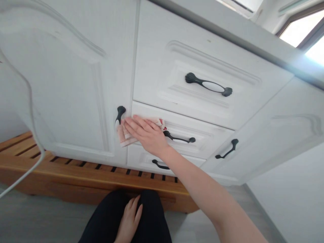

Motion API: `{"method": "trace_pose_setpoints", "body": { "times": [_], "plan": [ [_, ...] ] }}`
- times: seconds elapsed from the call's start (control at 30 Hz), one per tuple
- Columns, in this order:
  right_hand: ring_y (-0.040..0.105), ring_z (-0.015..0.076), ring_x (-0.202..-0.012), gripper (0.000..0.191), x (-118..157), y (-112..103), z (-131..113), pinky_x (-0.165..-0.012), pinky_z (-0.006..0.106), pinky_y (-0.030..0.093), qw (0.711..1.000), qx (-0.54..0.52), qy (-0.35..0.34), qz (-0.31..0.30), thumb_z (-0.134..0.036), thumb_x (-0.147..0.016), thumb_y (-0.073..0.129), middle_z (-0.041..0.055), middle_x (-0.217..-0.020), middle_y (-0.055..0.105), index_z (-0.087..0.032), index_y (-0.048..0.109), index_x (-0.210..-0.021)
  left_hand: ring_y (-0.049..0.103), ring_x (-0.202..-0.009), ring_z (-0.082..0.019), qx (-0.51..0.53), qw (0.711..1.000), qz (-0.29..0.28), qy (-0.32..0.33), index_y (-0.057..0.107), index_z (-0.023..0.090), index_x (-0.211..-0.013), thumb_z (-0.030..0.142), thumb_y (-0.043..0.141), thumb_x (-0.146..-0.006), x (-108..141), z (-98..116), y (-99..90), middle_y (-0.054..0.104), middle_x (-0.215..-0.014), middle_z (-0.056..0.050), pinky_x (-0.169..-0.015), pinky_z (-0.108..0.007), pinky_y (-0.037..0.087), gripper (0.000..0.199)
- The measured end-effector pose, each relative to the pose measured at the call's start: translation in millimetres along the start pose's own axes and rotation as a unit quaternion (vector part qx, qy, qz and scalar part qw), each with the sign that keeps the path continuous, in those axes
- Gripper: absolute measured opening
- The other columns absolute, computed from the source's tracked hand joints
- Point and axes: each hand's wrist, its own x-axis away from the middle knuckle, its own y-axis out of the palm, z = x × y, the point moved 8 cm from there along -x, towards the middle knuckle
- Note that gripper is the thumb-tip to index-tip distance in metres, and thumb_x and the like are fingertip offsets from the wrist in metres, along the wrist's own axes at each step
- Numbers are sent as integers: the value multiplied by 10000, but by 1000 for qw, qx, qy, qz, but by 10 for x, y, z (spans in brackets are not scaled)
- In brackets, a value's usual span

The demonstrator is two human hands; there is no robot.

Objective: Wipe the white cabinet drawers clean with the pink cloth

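My right hand (148, 133) presses a pale pink and white cloth (123, 138) with red marks flat against the white cabinet front. The cloth lies over the left part of the middle drawer (145, 108) and across the seam to the door (73, 91). Part of the cloth is hidden under my fingers. Just right of the hand is the middle drawer's dark handle (180, 138); the door's handle (120, 114) touches or nearly touches the cloth's left edge. My left hand (129, 217) rests on my lap, fingers stretched out and holding nothing.
A slatted wooden bench (101, 175) stands along the cabinet's foot, before my knees. A white cable (34, 125) hangs down at the left. The upper drawer's handle (209, 84) and the right door's handle (227, 149) stick out. A countertop edge (227, 23) runs above.
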Motion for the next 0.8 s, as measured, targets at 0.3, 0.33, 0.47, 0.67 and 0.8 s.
{"method": "trace_pose_setpoints", "body": {
  "times": [0.3,0.33,0.47,0.67,0.8],
  "plan": [
    [539,156,-1273,330,548,69,-368,-995,333,477,991,-45,-122,-46,-198,-1026,435,7,-1393,627,-248,590,-1314,597,-1234,-314,-4,1000,3,-4,669,161,-1194,537,348,-895,-10,-152,17,675,-1235,-131,-1124,-546,456,578],
    [558,154,-1228,331,518,-78,-399,-954,325,490,992,-36,-121,-29,-214,-1032,431,-4,-1385,630,-258,584,-1322,601,-1229,-316,0,1000,7,-9,673,163,-1183,545,353,-889,-10,-161,17,678,-1231,-132,-1119,-548,460,579],
    [440,142,-1347,396,230,-698,-357,-1052,310,422,991,37,-103,74,-245,-1042,424,-91,-1502,514,-346,490,-1418,629,-1183,-301,17,1000,19,-12,678,204,-1152,554,373,-885,-18,-145,20,697,-1190,-102,-1100,-534,481,536],
    [417,178,-1404,436,-175,-588,283,-1052,379,387,998,23,-60,-8,-154,-1026,419,-44,-1509,518,-319,488,-1424,618,-1206,-309,14,1000,15,-18,675,163,-1163,568,365,-863,-27,-154,10,688,-1219,-130,-1106,-540,473,591],
    [465,152,-1364,377,92,-566,471,-1014,359,368,988,-3,-147,-47,-158,-1032,424,-64,-1451,581,-301,566,-1351,623,-1197,-303,15,1000,6,-24,679,146,-1156,581,354,-865,-26,-160,19,688,-1211,-140,-1107,-525,473,617]
  ]
}}
